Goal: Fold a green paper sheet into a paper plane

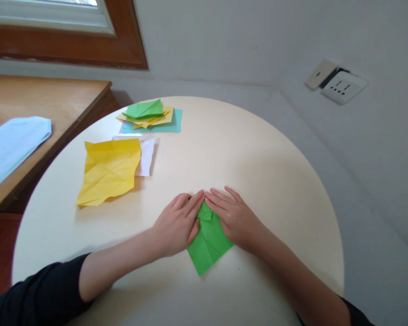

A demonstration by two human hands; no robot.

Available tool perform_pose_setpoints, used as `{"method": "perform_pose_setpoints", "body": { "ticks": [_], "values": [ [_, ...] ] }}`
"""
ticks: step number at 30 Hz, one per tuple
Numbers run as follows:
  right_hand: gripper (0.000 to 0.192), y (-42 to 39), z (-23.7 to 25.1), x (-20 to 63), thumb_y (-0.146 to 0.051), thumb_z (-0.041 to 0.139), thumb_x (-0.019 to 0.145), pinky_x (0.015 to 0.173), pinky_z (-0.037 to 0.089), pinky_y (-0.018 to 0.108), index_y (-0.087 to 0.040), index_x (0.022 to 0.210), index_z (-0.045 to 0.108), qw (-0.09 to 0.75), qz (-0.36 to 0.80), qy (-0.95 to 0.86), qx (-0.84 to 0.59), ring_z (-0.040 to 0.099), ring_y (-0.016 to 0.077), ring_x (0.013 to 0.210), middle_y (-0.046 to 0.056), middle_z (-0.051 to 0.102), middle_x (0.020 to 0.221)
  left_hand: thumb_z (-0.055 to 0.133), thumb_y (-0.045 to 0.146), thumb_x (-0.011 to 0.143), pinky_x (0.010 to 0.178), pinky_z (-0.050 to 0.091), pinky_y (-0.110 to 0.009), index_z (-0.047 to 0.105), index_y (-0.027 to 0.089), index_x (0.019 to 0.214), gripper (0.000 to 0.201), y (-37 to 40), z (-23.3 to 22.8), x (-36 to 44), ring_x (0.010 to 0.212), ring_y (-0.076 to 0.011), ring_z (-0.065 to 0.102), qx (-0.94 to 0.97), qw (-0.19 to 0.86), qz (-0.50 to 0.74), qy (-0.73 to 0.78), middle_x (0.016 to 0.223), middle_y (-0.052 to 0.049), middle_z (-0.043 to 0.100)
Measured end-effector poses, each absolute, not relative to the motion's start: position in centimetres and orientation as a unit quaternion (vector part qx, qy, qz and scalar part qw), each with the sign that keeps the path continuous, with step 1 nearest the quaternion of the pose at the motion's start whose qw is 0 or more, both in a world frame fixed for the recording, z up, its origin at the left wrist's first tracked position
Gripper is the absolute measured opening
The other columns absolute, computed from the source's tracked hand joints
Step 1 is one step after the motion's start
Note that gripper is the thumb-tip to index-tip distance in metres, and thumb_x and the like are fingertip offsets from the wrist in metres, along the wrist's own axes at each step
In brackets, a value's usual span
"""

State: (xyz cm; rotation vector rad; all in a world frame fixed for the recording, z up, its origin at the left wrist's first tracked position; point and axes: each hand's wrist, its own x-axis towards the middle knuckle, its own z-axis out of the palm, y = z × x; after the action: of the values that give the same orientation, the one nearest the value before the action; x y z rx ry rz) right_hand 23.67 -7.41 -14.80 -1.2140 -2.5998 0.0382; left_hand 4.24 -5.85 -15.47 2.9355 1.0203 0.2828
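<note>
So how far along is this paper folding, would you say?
Partway, it seems. The green sheet already carries several folds and lies as a pointed shape. Both hands, left hand and right hand, press flat on its upper end. The creased yellow sheet and the stack of folded papers lie untouched beyond; the final shape isn't evident.

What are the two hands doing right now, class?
Left hand: open, fingers flat, pressing on the green paper.
Right hand: open, fingers flat, pressing on the same paper; fingertips meet the left's.
</note>
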Motion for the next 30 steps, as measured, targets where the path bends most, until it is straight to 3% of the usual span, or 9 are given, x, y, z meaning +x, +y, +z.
{"method": "perform_pose_setpoints", "body": {
  "ticks": [9, 20, 25, 30],
  "values": [
    [0.036, -8.1, -13.4, 24.5, -0.008, 0.042, 0.084, 0.107, 0.021, 0.05, -0.016, 0.114, 0.058, 0.087, 0.035, -0.89, -0.447, 0.047, 0.0239, 0.122, 0.008, 0.06, 0.121, 0.035, 0.027, 0.088, 0.098, 0.033, -0.04, 0.039, 0.002, 0.132, 0.051, -5.8, -15.2, 4.3, 0.111, -0.0273, 0.044, 0.941, 0.001, 0.074, 0.329, 0.139, -0.013, 0.04],
    [0.036, -8.9, -11.4, 25.4, -0.005, 0.04, 0.082, 0.105, 0.02, 0.058, -0.019, 0.108, 0.061, 0.071, 0.063, -0.884, -0.458, 0.051, 0.0259, 0.117, 0.009, 0.065, 0.112, 0.035, 0.027, 0.088, 0.097, 0.034, -0.041, 0.04, 0.002, 0.131, 0.05, -5.8, -15.2, 4.2, 0.111, -0.0274, 0.044, 0.942, 0.004, 0.072, 0.328, 0.139, -0.014, 0.04],
    [0.039, -9.5, -10.7, 26.0, 0.002, 0.04, 0.075, 0.106, 0.015, 0.059, -0.022, 0.095, 0.064, 0.064, 0.062, -0.879, -0.468, 0.055, 0.0256, 0.113, 0.005, 0.07, 0.097, 0.035, 0.027, 0.088, 0.098, 0.032, -0.04, 0.04, 0.002, 0.131, 0.05, -5.8, -15.2, 4.2, 0.112, -0.0277, 0.043, 0.942, 0.0, 0.07, 0.33, 0.139, -0.014, 0.04],
    [0.028, -8.9, -10.4, 26.3, -0.001, 0.042, 0.078, 0.106, 0.014, 0.057, -0.02, 0.079, 0.063, 0.089, 0.026, -0.867, -0.49, 0.062, 0.023, 0.093, 0.004, 0.069, 0.075, 0.035, 0.027, 0.088, 0.098, 0.033, -0.041, 0.04, 0.003, 0.132, 0.05, -5.8, -15.3, 4.2, 0.112, -0.028, 0.043, 0.942, 0.003, 0.068, 0.329, 0.14, -0.013, 0.039]
  ]
}}
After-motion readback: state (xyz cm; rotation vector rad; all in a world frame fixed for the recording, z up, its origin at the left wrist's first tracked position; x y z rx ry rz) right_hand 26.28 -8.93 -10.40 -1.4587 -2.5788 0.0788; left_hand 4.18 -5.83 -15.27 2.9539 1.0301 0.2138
